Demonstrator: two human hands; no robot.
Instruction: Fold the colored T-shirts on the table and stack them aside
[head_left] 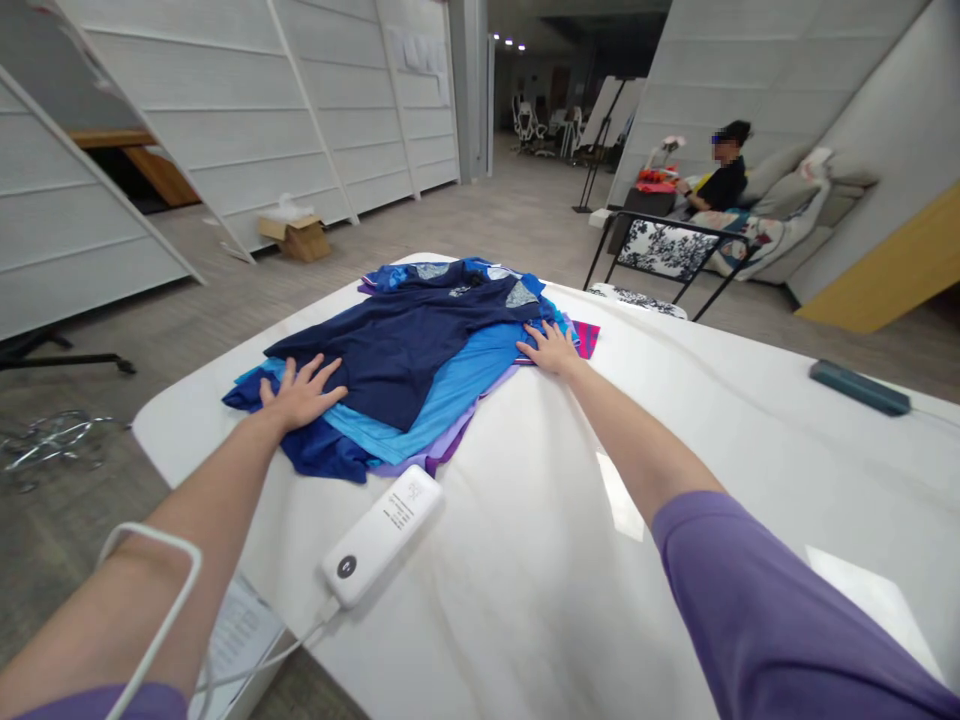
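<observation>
A stack of shirts lies spread on the white table (517,560), with a navy T-shirt (382,340) on top. Under it show a light blue shirt (457,370), a lavender one (442,440) and a dark blue one (322,450). My left hand (300,393) rests flat with fingers spread on the left edge of the pile, touching the navy and blue cloth. At the pile's right edge my right hand (551,348) lies palm down, fingers apart, on the blue cloth. A pink and purple checked piece (589,338) pokes out beside it.
A white power bank (382,535) with a cable (300,640) lies near the table's front; the cable loops over my left forearm. A dark green case (859,387) sits at right. Beyond stand a chair (664,250), a cardboard box (296,237) and a seated person (724,180).
</observation>
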